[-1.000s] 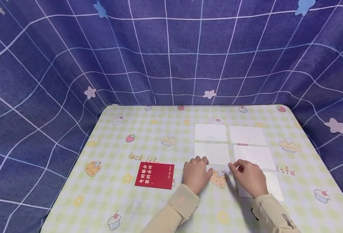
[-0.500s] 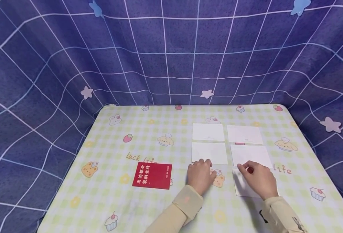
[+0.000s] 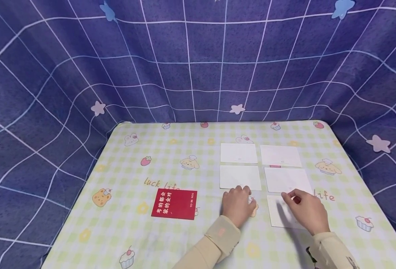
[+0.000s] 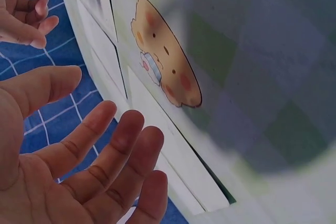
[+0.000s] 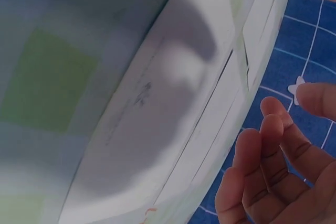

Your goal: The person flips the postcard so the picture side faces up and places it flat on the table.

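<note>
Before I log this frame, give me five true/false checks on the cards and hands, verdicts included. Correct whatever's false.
1. Five white cards lie on the printed tablecloth. True.
2. The red card carries white lettering. True.
3. The left hand holds the red card. False: it holds nothing, and the red card lies to its left in the head view.
4. The right hand holds nothing. True.
5. The white cards make three full rows of two. False: there are two rows of two, plus one single card nearest the person, on the right.
</note>
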{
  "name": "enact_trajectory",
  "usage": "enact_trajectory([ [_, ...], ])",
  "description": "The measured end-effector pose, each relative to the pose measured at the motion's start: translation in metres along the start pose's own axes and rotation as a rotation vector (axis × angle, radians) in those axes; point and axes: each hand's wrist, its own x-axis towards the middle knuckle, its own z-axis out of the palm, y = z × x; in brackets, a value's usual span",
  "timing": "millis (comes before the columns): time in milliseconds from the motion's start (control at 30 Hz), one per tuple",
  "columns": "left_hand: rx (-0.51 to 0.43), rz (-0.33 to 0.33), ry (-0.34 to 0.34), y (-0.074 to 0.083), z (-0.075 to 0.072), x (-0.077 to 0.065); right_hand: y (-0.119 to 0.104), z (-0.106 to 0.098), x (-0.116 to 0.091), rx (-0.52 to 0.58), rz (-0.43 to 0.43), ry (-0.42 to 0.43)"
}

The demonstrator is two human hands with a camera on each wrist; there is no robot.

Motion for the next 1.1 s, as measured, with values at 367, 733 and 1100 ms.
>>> enact_trajectory([
  [367,-0.010,0.015,-0.011,0.011,0.011,0.001,0.019,-0.006,0.000,0.007,0.020,-0.012],
  [733,-0.025,0.032,-0.065,0.020,0.014,0.004,0.036,-0.010,-0.001,0.010,0.044,-0.034],
  [1100,0.002,0.049,-0.103,0.029,0.022,0.010,0.057,-0.011,-0.004,0.038,0.026,-0.037],
])
